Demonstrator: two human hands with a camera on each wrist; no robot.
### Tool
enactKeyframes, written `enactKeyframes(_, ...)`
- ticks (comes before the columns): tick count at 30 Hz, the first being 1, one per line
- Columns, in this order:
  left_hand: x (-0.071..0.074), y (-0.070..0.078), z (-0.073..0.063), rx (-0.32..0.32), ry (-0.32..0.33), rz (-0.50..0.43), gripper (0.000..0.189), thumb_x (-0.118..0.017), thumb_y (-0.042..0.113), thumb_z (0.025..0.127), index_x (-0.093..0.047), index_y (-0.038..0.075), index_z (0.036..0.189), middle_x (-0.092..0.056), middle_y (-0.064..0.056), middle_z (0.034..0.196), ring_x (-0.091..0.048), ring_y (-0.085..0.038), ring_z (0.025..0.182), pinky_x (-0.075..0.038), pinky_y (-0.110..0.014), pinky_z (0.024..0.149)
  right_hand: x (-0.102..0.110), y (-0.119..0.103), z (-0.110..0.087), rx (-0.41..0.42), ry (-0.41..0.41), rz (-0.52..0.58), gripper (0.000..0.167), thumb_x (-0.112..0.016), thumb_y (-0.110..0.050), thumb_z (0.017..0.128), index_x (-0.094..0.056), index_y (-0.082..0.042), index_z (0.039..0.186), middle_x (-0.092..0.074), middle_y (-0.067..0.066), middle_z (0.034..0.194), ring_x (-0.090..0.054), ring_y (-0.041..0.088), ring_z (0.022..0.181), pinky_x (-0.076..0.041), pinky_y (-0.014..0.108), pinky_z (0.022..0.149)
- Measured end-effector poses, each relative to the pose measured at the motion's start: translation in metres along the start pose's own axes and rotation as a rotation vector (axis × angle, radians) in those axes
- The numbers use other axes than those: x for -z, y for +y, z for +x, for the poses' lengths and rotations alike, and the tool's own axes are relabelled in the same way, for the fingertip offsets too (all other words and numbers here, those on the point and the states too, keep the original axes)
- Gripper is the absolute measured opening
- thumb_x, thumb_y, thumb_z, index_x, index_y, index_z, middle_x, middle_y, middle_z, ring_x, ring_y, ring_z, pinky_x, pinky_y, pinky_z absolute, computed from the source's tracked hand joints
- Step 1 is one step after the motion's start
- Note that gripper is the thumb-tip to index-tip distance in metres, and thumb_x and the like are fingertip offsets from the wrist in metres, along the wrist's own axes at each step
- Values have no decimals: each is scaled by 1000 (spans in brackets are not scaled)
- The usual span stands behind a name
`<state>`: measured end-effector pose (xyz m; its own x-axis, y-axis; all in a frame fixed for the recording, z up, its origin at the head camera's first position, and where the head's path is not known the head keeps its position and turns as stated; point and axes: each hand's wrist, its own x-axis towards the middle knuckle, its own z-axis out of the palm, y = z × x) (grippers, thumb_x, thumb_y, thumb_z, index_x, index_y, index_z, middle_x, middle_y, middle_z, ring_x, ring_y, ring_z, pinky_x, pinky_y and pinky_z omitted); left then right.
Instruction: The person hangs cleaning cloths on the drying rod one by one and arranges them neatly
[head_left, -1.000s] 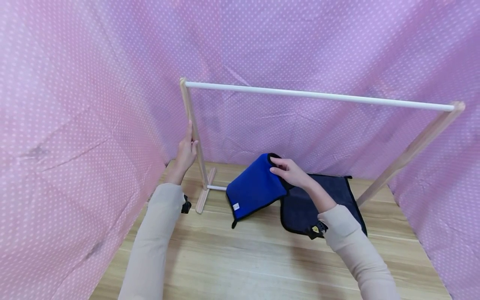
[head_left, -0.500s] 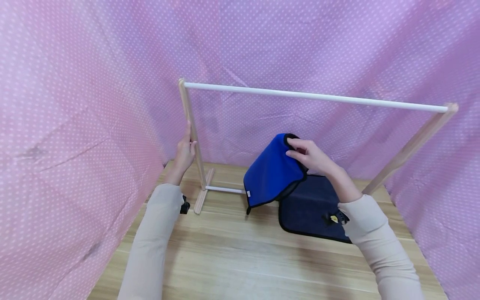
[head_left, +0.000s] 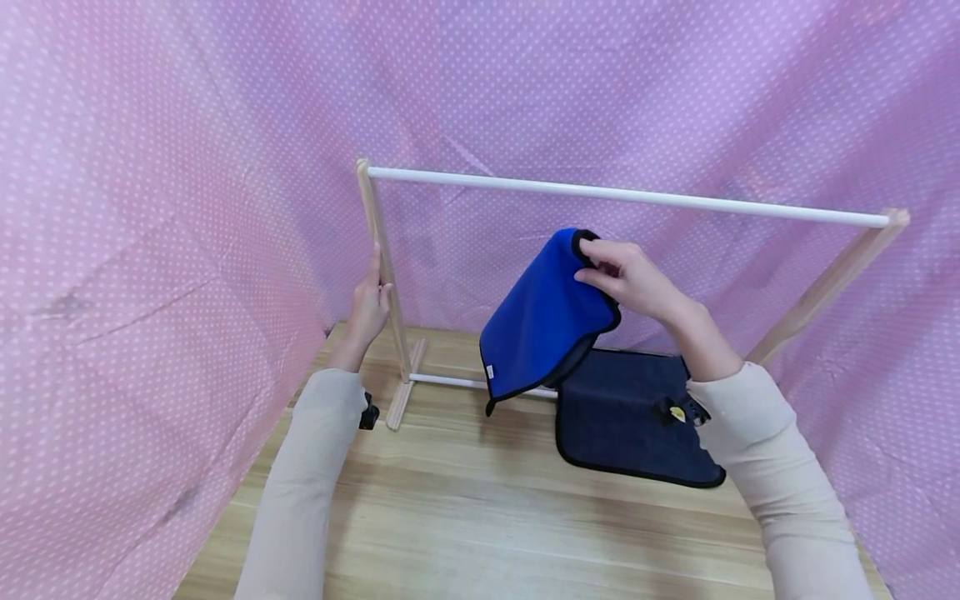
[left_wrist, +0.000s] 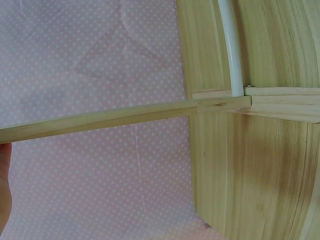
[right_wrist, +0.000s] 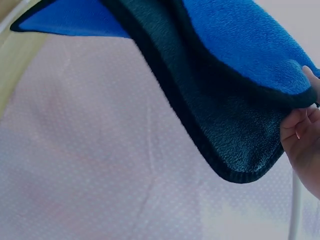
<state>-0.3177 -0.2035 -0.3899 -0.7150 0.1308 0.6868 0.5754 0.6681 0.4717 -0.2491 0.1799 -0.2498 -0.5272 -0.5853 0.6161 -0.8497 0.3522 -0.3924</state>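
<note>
Head view: the blue cloth point(head_left: 536, 312) is held up in the middle of the rack point(head_left: 371, 204), below the top bar point(head_left: 622, 194), its black-edged upper end pinched between the thumb and fingers of the right hand point(head_left: 633, 279). Its dark inner side is shown at the right, so it appears to be folded over unevenly. Because it is gripped at a single spot, it could slip, twist or sag further open if the pinch were loosened. The low hanging corner could be caught on the bottom bar point(head_left: 450, 381), which is partly hidden by the cloth. The dark cloth point(head_left: 626, 425) lies on the counter point(head_left: 465, 517), just below and to the right; it could be dragged by a brushing edge or by the forearm above it.

The left post point(head_left: 397, 329) is touched by the left hand point(head_left: 369, 308), one finger laid straight along it; whether the others are wrapped round it cannot be told. If that support were weak, the slender rack might be tipped or shifted by a knock against the top bar.
</note>
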Motion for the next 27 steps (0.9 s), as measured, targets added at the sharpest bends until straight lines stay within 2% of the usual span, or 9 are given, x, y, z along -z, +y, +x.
enactKeyframes(5,1,2,0,22,1,-6,63,-45,-5,91,-12,2,143,-51,-35,93,-52,-43,80,-48,-50,75,11,-5,22,46,52,-35,17,-64,11,77,-49,2,75,-35,2,61,-32,6,54,-26,19,49)
enactKeyframes(12,0,1,0,-15,2,-3,62,-44,-1,92,-9,4,144,-50,-38,106,-54,-47,90,-47,-52,80,32,-9,56,69,130,-126,28,-64,7,79,-38,5,67,-30,1,60,-30,6,54,-23,19,51)
enactKeyframes(15,-2,1,0,-14,3,6,65,-44,-3,92,-8,6,145,-49,-38,109,-54,-46,89,-47,-51,80,39,-7,67,28,168,-156,29,-63,7,80,-37,6,67,-29,-1,61,-28,5,55,-22,20,52)
enactKeyframes(18,-3,2,1,-8,-2,13,67,-45,-5,91,-7,7,145,-49,-38,109,-54,-46,87,-48,-50,79,45,-2,74,-48,192,-149,27,-61,7,81,-38,6,68,-29,0,62,-28,5,57,-22,21,55)
enactKeyframes(27,-6,2,1,-35,24,3,69,-44,-5,91,-6,12,146,-48,-38,113,-54,-47,90,-48,-51,80,56,15,82,-281,223,-164,24,-59,-6,87,-41,3,75,-32,-5,62,-33,6,57,-25,20,55)
